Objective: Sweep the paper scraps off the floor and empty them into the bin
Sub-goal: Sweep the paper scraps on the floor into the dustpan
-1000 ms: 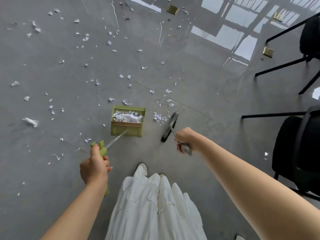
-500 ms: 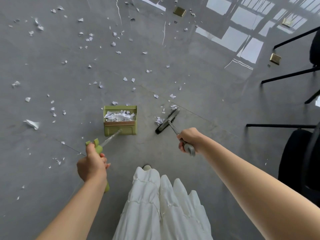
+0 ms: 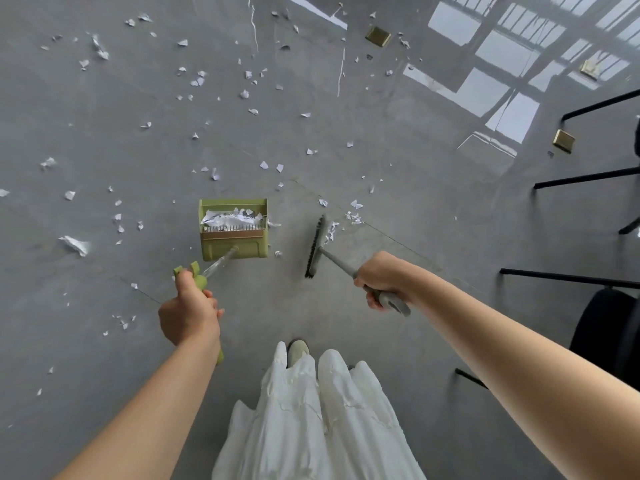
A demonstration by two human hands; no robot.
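Note:
A green dustpan [image 3: 232,244] stands on the grey floor, holding a heap of white paper scraps [image 3: 231,218]. My left hand [image 3: 188,311] grips the green end of its long handle. My right hand [image 3: 382,280] grips the grey handle of a broom whose dark brush head [image 3: 314,247] rests on the floor just right of the dustpan. A small cluster of scraps [image 3: 353,216] lies just beyond the brush. Several more scraps [image 3: 197,81] are scattered across the floor ahead and to the left. No bin is in view.
Black chair legs [image 3: 585,178] and a black chair seat [image 3: 609,341] stand at the right. Brass floor sockets [image 3: 378,36] sit in the shiny floor farther off. My white trousers and one shoe [image 3: 298,351] are at the bottom centre.
The brush head has swung closer to the dustpan and turned nearly upright in the view, leaving a scrap cluster beyond it. Both hands keep their grips; the view has shifted forward.

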